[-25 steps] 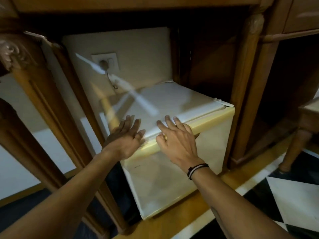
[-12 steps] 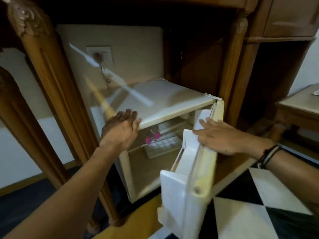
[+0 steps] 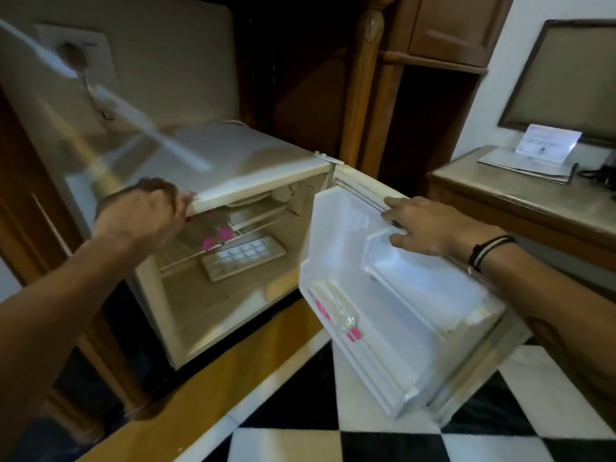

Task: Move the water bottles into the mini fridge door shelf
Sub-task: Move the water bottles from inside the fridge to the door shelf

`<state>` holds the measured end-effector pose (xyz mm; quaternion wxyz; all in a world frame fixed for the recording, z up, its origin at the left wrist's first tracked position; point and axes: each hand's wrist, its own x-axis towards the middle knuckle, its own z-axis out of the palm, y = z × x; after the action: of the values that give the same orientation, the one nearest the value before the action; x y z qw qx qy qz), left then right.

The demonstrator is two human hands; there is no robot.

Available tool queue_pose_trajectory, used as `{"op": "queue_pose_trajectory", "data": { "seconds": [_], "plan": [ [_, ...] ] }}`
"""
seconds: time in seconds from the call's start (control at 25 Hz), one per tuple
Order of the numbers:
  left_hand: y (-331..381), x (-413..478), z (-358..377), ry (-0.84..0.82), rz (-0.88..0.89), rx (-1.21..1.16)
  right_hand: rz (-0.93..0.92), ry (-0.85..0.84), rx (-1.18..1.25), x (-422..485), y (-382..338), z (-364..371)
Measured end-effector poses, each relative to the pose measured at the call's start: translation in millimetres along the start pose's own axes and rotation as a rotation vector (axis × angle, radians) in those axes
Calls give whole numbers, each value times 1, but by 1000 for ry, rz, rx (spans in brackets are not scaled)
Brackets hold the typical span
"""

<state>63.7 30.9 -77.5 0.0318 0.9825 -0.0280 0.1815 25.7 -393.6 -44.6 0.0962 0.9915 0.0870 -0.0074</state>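
The white mini fridge [image 3: 253,155] stands in a wooden cabinet with its door [image 3: 443,371] swung wide to the right. My left hand [image 3: 143,215] curls over the front edge of the fridge's top. My right hand [image 3: 423,225] grips the door's top edge, thumb on the upper door shelf [image 3: 416,271]. Pink-capped water bottles [image 3: 216,236] lie on the wire rack inside, partly hidden behind my left hand. One clear bottle with pink markings [image 3: 340,315] lies in the lower door shelf.
A white ice tray [image 3: 243,258] sits under the wire rack. A carved wooden post [image 3: 363,81] stands behind the door hinge. To the right is a side table [image 3: 500,185] with papers and a card. The floor is black-and-white tiles [image 3: 300,438].
The fridge door went from closed to fully open, swung right by my right hand. My left hand slid to the front edge of the fridge's top. The view shifted rightward.
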Motion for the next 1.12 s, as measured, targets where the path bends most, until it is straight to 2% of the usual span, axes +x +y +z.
{"op": "queue_pose_trajectory", "data": {
  "seconds": [0.2, 0.28, 0.36, 0.4, 0.48, 0.56, 0.64, 0.72, 0.92, 1.12],
  "plan": [
    [2, -6, 11, 80, 46, 125, 141, 33, -138, 2, 7, 25],
    [5, -9, 12, 75, 59, 164, 159, 204, -210, 7, -19, 34],
    [1, -4, 15, 99, 78, 159, -7, 458, -187, 16, -53, 53],
    [-4, 1, 16, 97, 94, 144, -92, 477, -107, 19, -69, 69],
    [-15, 9, 17, 69, 132, 129, -41, 206, 78, 30, -85, 105],
    [-18, 6, 14, 122, 165, 168, 93, -143, 50, 36, -72, 149],
    [-16, -1, 20, 213, 158, 205, 196, -309, 8, 38, -46, 184],
    [-11, -1, 26, 219, 134, 227, 254, -416, 70, 38, -29, 203],
    [-19, 3, 37, 307, 144, 257, 275, -479, 229, 44, -29, 204],
    [-20, 5, 45, 368, 149, 271, 244, -311, 51, 71, -53, 148]
  ]
}}
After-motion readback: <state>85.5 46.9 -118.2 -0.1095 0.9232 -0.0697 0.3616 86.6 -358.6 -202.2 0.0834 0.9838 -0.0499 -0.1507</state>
